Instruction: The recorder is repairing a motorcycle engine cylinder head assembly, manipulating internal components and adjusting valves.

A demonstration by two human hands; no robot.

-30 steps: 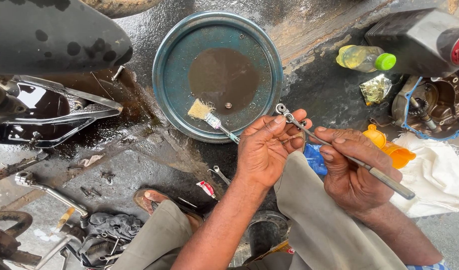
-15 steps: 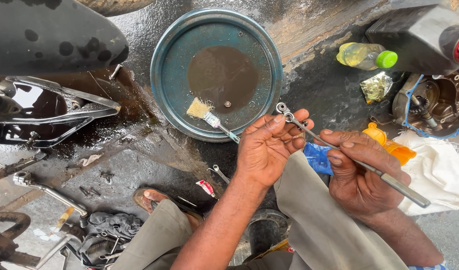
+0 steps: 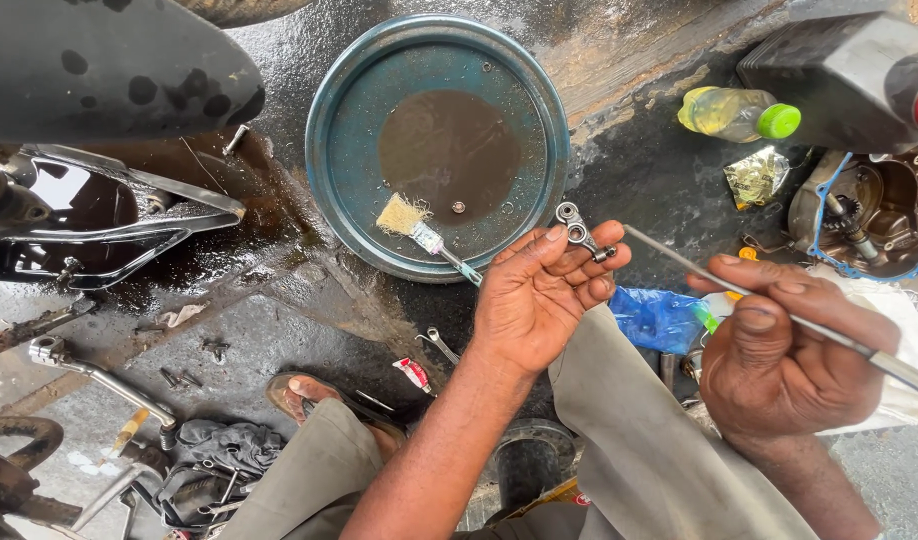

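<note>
Above oily concrete (image 3: 309, 320), left hand (image 3: 534, 300) pinches metal part (image 3: 579, 232) at fingertips; right hand (image 3: 774, 365) clasps thin rod (image 3: 769, 310).

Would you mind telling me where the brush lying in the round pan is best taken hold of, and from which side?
Probably by its thin handle end, which juts over the near rim of the blue pan and stands clear of the brown liquid. The bristles lie inside the pan, so come from the near side, by the left hand, and pinch the slim shaft across its width.
</note>
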